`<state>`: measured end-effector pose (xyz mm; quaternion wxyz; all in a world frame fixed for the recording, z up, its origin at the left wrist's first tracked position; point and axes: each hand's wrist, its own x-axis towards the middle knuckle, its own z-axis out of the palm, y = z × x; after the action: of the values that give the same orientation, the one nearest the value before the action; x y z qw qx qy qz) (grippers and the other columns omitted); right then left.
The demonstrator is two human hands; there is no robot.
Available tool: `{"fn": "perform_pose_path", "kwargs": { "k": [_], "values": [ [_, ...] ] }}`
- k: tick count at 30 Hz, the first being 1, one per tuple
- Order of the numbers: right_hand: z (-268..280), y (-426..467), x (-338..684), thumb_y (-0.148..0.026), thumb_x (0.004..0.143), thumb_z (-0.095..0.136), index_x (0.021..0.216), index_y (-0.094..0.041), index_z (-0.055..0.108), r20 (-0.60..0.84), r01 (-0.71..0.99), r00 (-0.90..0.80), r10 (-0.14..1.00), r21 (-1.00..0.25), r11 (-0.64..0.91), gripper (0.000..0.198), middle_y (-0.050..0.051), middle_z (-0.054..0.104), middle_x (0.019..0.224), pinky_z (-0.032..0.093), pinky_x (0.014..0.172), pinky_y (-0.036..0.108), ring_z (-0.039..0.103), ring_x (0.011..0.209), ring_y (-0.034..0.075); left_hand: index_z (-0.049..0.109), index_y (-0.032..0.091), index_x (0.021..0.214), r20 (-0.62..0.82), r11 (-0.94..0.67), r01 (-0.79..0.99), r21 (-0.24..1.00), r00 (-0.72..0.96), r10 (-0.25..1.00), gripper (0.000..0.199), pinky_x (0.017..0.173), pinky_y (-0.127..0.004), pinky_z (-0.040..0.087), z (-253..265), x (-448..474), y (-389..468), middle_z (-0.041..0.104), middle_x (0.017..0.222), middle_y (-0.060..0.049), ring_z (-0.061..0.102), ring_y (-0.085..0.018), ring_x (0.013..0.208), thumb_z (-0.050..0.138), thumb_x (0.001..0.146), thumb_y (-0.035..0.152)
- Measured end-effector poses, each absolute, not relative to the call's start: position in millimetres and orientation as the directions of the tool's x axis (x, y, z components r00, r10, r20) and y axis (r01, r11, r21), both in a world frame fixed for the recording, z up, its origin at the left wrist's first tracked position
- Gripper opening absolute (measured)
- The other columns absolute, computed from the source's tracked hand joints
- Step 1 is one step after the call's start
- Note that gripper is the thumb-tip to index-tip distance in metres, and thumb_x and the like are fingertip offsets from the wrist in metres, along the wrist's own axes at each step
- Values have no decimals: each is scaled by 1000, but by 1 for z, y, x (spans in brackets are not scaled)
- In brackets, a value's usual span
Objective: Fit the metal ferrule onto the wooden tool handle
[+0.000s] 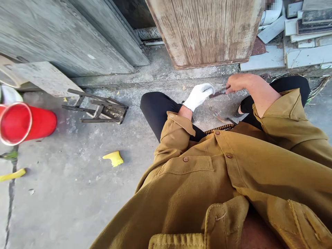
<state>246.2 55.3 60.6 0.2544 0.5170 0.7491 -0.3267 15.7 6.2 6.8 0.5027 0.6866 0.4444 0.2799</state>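
My left hand (198, 97), in a white knit glove, has its fingers curled around one end of a short, dark reddish-brown tool (218, 92). My right hand (234, 83), bare, closes on the other end, next to a greyish band. The tool lies roughly level between my knees, above the concrete; its exact kind cannot be made out, as both ends are covered by my fingers. Below it on the ground lies a thin tool with a brownish handle (220, 119), partly hidden by my jacket.
A small dark wooden stool (103, 109) lies tipped over to the left, near red buckets (43, 122). Yellow scraps (114, 158) are on the concrete. A plank panel (207, 34) leans ahead on the ledge, with stacked tiles (308, 55) to its right and grey boards (64, 38) to its left.
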Motion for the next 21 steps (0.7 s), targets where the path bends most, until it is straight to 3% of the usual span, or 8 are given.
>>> {"fn": "perform_pose_path", "kwargs": {
  "k": [3,6,8,10,13,16,19,21],
  "values": [
    [62,51,248,-33,99,80,77,-14,74,-826,881,-462,324,-383,280,30,2,63,67,40,71,30,54,67,14,72,19,77,-23,-113,319,941,392,920,13,90,-36,56,4,14,10,72,77,-6,70,-25,93,67,86,26],
    [68,51,256,-44,93,85,79,-17,76,-758,789,-611,228,-561,249,32,-2,62,66,42,70,27,55,64,12,72,19,77,-27,-85,283,955,368,929,11,87,-36,57,-5,17,12,71,76,-6,70,-24,89,72,86,25],
    [74,51,261,-49,91,86,83,-19,76,-650,717,-692,313,-668,198,33,-3,62,67,44,68,26,57,64,13,71,17,80,-72,-16,243,970,349,934,13,80,-33,55,-11,20,11,70,76,-5,67,-20,80,74,88,26],
    [80,49,263,-47,95,84,82,-19,73,-526,646,-699,485,-756,109,33,-2,63,68,44,64,26,56,63,12,70,16,83,-143,79,185,980,369,918,17,72,-28,52,-15,24,9,66,73,-3,61,-14,69,74,93,28],
    [87,44,257,-31,105,74,78,-16,66,-399,507,-507,764,-855,-110,32,1,61,70,40,59,25,50,61,10,71,14,87,-203,175,102,979,496,844,18,65,-23,45,-16,29,4,62,69,-1,55,-10,61,69,99,27],
    [85,45,247,-16,110,59,80,-16,58,-372,390,-208,904,-880,-272,31,1,57,72,37,56,23,46,61,8,73,13,88,-224,198,113,974,631,743,18,58,-21,40,-15,33,-1,59,63,0,52,-9,57,69,100,26],
    [78,53,245,-19,113,56,84,-15,58,-362,599,-27,932,-752,-275,29,4,61,79,40,65,24,50,68,9,75,12,86,-224,187,130,974,708,670,20,55,-21,37,-12,34,-5,56,60,1,48,-9,55,73,96,30],
    [72,58,246,-22,111,61,88,-10,64,-398,842,-65,915,-515,-164,26,11,67,89,41,75,29,57,80,14,75,12,85,-196,177,101,979,709,678,20,56,-22,40,-9,32,-5,59,65,1,46,-8,55,74,93,30]
  ]
}}
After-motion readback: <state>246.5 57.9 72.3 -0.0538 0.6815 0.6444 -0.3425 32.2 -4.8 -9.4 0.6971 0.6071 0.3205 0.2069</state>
